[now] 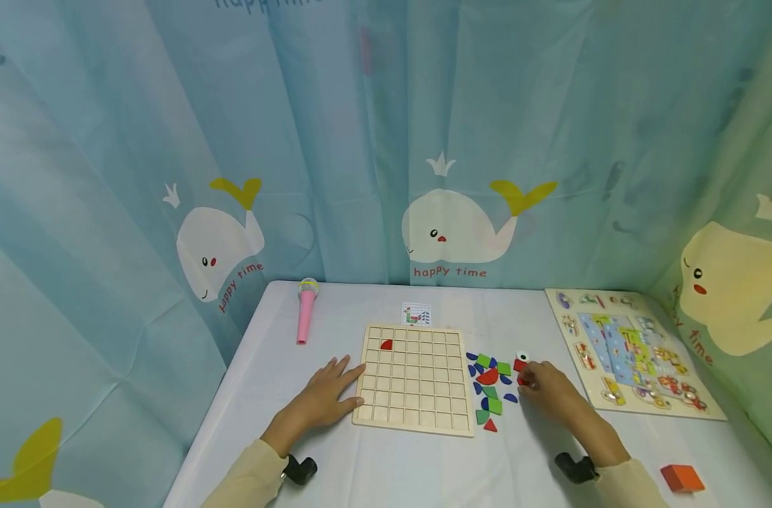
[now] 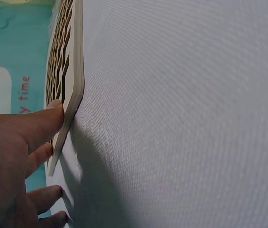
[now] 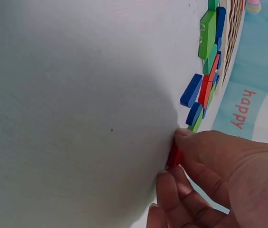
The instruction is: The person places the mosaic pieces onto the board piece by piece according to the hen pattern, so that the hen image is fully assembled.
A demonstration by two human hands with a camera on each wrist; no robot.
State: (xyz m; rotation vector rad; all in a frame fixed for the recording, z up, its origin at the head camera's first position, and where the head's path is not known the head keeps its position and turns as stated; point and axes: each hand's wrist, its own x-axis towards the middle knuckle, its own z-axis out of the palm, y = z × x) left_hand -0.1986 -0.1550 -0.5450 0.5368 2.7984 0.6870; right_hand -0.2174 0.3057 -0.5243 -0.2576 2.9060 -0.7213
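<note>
My left hand (image 1: 325,395) rests at the left edge of the wooden grid board (image 1: 414,427), fingers spread. In the left wrist view its thumb (image 2: 46,121) touches the board's rim. A red quarter-round piece (image 1: 387,345) sits in one of the board's upper left squares. Right of the board, my right hand (image 1: 547,388) pinches a red piece (image 3: 173,156) between thumb and fingers, close over the tabletop; its full shape is hidden. Beside that hand lie a red piece (image 1: 520,365), a round black-and-white piece (image 1: 522,357) and several blue, green and red pieces (image 1: 487,376).
A small pattern card (image 1: 416,314) lies behind the board. The pink toy microphone (image 1: 305,314) is at the back left, a picture puzzle board (image 1: 672,409) at the right. Near the front right stands an orange block (image 1: 682,478). A whale-print curtain (image 1: 360,176) hangs behind the table.
</note>
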